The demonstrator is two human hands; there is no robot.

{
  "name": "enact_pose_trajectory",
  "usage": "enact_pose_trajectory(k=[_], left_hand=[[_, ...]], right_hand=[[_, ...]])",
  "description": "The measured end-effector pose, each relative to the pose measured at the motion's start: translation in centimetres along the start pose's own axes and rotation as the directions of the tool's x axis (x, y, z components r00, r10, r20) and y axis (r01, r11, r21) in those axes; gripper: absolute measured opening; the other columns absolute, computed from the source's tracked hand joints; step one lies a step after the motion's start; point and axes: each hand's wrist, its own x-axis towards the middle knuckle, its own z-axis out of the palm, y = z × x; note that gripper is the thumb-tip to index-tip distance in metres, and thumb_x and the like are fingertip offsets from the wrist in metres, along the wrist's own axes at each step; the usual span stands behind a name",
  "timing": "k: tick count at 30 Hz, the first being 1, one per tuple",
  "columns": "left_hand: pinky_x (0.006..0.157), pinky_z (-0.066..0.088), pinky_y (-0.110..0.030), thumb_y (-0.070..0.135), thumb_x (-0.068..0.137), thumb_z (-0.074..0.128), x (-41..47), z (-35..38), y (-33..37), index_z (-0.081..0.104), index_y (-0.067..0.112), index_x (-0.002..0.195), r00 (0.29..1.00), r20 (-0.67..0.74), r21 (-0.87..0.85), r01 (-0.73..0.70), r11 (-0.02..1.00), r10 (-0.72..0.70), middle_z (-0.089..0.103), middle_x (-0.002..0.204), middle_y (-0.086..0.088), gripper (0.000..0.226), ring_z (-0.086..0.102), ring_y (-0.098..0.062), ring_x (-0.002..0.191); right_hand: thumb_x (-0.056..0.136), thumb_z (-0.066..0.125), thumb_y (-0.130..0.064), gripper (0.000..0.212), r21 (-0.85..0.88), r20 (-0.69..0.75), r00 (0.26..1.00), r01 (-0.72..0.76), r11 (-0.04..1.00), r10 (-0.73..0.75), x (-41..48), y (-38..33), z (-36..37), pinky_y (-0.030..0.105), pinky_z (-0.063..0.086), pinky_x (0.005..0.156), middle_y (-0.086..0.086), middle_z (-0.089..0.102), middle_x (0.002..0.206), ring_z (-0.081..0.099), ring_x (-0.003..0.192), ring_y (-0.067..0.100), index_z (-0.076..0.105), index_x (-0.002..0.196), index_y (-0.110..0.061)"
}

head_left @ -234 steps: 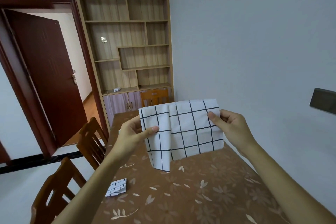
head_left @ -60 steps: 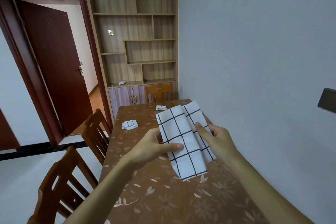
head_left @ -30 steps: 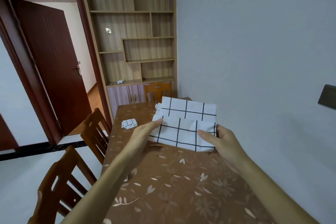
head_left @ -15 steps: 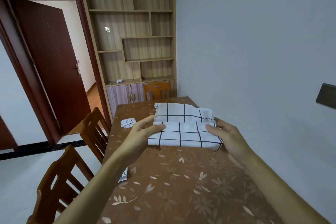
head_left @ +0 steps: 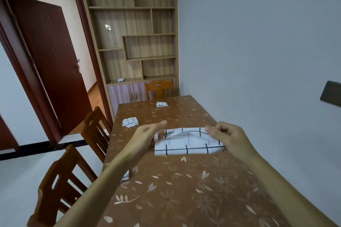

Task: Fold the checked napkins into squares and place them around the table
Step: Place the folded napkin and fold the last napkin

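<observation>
A white napkin with black checks (head_left: pixel 186 143) is held just above the brown flowered table (head_left: pixel 184 190), folded into a long narrow band. My left hand (head_left: pixel 145 138) pinches its left end. My right hand (head_left: pixel 228 138) grips its right end, fingers curled over the top edge. The upper layer is bent over toward me. Three folded napkins lie on the table: one at the far end (head_left: pixel 161 104), one at the left edge (head_left: pixel 130 122), one partly hidden behind my left forearm (head_left: pixel 125 176).
Wooden chairs stand along the table's left side (head_left: pixel 94 132) (head_left: pixel 60 186) and one at the far end (head_left: pixel 159 89). A shelf cabinet (head_left: pixel 132 33) and an open dark red door (head_left: pixel 49 61) are behind. The grey wall runs close along the table's right edge.
The napkin went from a hanging half-fold to a narrow band; in the last half second the top half came down over the lower half and my hands dropped closer to the table.
</observation>
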Motion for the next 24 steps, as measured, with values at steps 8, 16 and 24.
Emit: enact_pose_trajectory(k=[8, 16, 24], left_hand=[[0.078, 0.056, -0.023, 0.054, 0.086, 0.068, 1.2, 1.1, -2.8, 0.063, 0.017, 0.092, 0.941, -0.222, 0.416, -0.144, 0.898, 0.254, 0.072, 0.093, 0.009, 0.038, 0.068, -0.005, 0.090], [0.053, 0.033, -0.021, 0.045, 0.087, 0.073, 2.2, 5.0, -6.8, 0.061, 0.020, 0.068, 0.936, 0.298, 0.504, -0.320, 0.802, 0.186, 0.050, 0.059, 0.009, 0.034, 0.041, -0.005, 0.054], [0.052, 0.027, -0.026, 0.041, 0.098, 0.060, 3.2, 8.4, -12.1, 0.040, 0.019, 0.060, 0.955, 0.248, 0.547, -0.275, 0.791, 0.161, 0.035, 0.052, 0.007, 0.048, 0.033, -0.010, 0.050]], right_hand=[[0.086, 0.075, -0.038, 0.029, -0.152, 0.083, 0.994, 0.080, 0.985, -0.068, -1.4, 1.4, 1.0, 0.039, 0.060, 0.075, -0.012, 0.069, 0.103, 0.068, 0.085, 0.014, 0.058, 0.111, -0.039], [0.092, 0.070, -0.020, 0.039, -0.093, 0.173, 0.985, 0.039, 0.995, -0.022, -2.1, 4.3, 1.1, 0.028, 0.059, 0.071, -0.007, 0.074, 0.095, 0.072, 0.081, 0.008, 0.056, 0.125, -0.035], [0.093, 0.068, -0.032, 0.013, -0.035, 0.025, 0.978, -0.204, 0.978, 0.205, -1.2, 11.2, -0.3, 0.020, 0.051, 0.056, -0.009, 0.078, 0.083, 0.070, 0.068, 0.003, 0.069, 0.105, -0.036]])
